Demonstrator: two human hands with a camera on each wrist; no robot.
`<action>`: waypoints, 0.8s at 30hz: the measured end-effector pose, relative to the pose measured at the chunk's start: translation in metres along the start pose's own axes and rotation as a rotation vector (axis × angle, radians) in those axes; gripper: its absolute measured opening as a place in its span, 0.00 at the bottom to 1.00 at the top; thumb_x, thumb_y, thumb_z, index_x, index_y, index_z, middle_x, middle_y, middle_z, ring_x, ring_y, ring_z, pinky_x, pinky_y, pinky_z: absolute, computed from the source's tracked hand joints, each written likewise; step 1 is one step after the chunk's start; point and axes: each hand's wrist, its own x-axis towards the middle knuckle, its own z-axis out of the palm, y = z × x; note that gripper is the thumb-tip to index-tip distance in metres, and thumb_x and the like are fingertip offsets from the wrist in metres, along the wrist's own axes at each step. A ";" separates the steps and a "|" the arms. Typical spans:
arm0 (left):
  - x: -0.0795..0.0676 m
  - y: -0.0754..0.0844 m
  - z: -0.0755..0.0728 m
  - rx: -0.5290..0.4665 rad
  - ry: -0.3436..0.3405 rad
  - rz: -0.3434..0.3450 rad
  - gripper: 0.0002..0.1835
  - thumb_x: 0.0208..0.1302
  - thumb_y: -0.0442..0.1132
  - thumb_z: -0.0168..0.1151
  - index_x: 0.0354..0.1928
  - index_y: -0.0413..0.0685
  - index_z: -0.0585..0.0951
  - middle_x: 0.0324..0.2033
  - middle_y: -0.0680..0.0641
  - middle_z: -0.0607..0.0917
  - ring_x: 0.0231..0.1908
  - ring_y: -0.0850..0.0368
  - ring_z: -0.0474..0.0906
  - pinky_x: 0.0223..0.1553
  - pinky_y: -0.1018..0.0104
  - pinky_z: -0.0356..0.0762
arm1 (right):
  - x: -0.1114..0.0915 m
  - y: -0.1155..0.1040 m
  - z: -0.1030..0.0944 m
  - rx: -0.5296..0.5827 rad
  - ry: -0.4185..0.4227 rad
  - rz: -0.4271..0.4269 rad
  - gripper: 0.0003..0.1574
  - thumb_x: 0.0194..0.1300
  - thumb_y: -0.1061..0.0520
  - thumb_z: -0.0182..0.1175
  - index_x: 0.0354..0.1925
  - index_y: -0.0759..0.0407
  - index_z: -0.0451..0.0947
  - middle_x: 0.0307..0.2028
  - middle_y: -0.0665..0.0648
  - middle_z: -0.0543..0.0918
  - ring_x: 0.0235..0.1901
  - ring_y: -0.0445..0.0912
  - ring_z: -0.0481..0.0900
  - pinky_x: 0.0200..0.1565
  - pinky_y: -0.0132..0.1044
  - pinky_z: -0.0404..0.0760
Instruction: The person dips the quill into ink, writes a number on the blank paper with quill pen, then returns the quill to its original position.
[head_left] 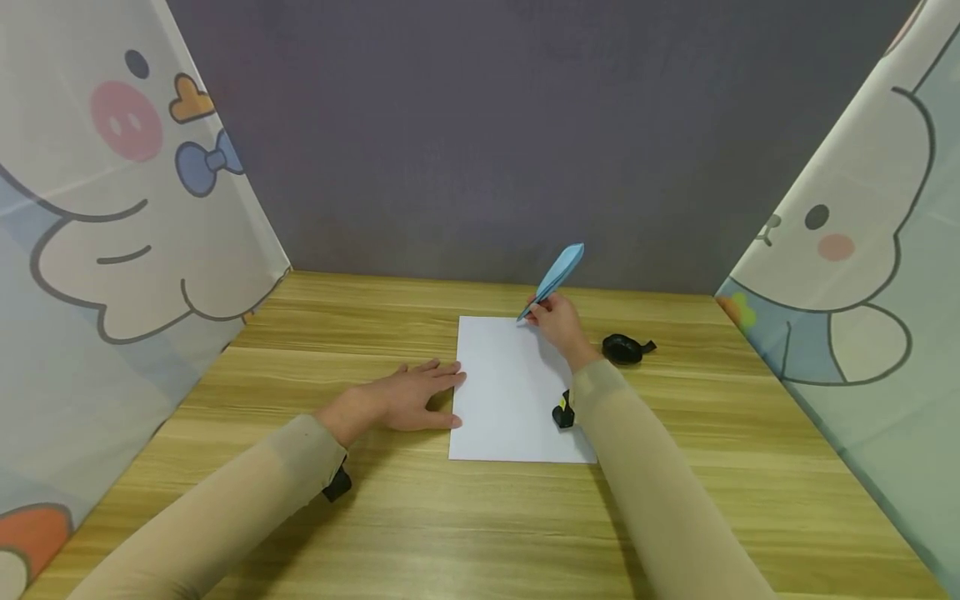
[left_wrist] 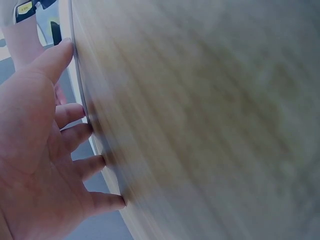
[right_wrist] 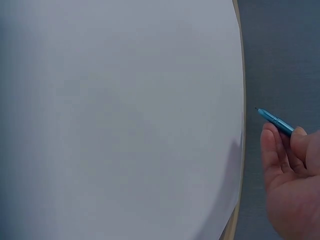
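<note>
A white sheet of paper (head_left: 510,392) lies on the wooden table. My left hand (head_left: 416,398) rests flat with spread fingers, thumb and fingertips touching the sheet's left edge; the left wrist view shows the same hand (left_wrist: 45,145) from the palm side. Between thumb and fingers, my right hand (head_left: 558,323) pinches a blue feather-shaped pen (head_left: 558,271) near the sheet's top edge. Its feather end points up and to the right. In the right wrist view, the pen's metallic blue barrel (right_wrist: 275,121) and dark tip stick out from the right hand (right_wrist: 295,175). Whether the tip touches the paper I cannot tell.
A black oval object with a short tab (head_left: 624,349) sits on the table (head_left: 420,525) right of the sheet. A dark grey panel (head_left: 487,142) stands behind the table. Cartoon-printed cloths hang at the left (head_left: 67,275) and right (head_left: 862,333).
</note>
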 end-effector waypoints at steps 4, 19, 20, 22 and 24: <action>0.000 0.000 0.000 0.001 0.000 0.002 0.48 0.79 0.71 0.56 0.90 0.60 0.55 0.90 0.52 0.50 0.89 0.38 0.43 0.84 0.24 0.41 | 0.002 0.000 0.000 -0.006 0.013 0.016 0.19 0.88 0.64 0.51 0.66 0.75 0.76 0.62 0.75 0.83 0.59 0.61 0.85 0.66 0.49 0.86; 0.000 0.001 -0.002 0.003 0.006 0.007 0.48 0.80 0.70 0.56 0.90 0.56 0.56 0.90 0.50 0.51 0.89 0.36 0.44 0.83 0.23 0.42 | 0.009 0.003 -0.006 -0.034 0.017 0.054 0.19 0.88 0.63 0.52 0.66 0.72 0.78 0.62 0.73 0.83 0.57 0.59 0.85 0.64 0.48 0.87; 0.000 0.001 -0.002 0.004 0.005 0.007 0.48 0.80 0.70 0.56 0.90 0.56 0.56 0.90 0.50 0.51 0.89 0.36 0.44 0.83 0.23 0.42 | 0.010 0.004 -0.006 -0.038 0.016 0.058 0.19 0.88 0.63 0.52 0.66 0.72 0.78 0.61 0.72 0.83 0.57 0.59 0.85 0.64 0.48 0.87; 0.000 0.001 -0.002 0.002 0.004 0.007 0.48 0.80 0.70 0.56 0.90 0.56 0.56 0.90 0.50 0.51 0.89 0.36 0.44 0.83 0.23 0.42 | 0.010 0.004 -0.007 -0.046 0.013 0.062 0.19 0.88 0.62 0.52 0.66 0.71 0.78 0.61 0.72 0.83 0.57 0.58 0.85 0.63 0.47 0.87; 0.000 0.001 -0.001 0.001 0.004 0.007 0.48 0.80 0.70 0.57 0.90 0.56 0.56 0.90 0.50 0.51 0.89 0.36 0.44 0.83 0.23 0.42 | 0.011 0.006 -0.007 -0.055 0.011 0.061 0.19 0.88 0.62 0.52 0.66 0.71 0.78 0.60 0.72 0.83 0.56 0.57 0.85 0.62 0.45 0.87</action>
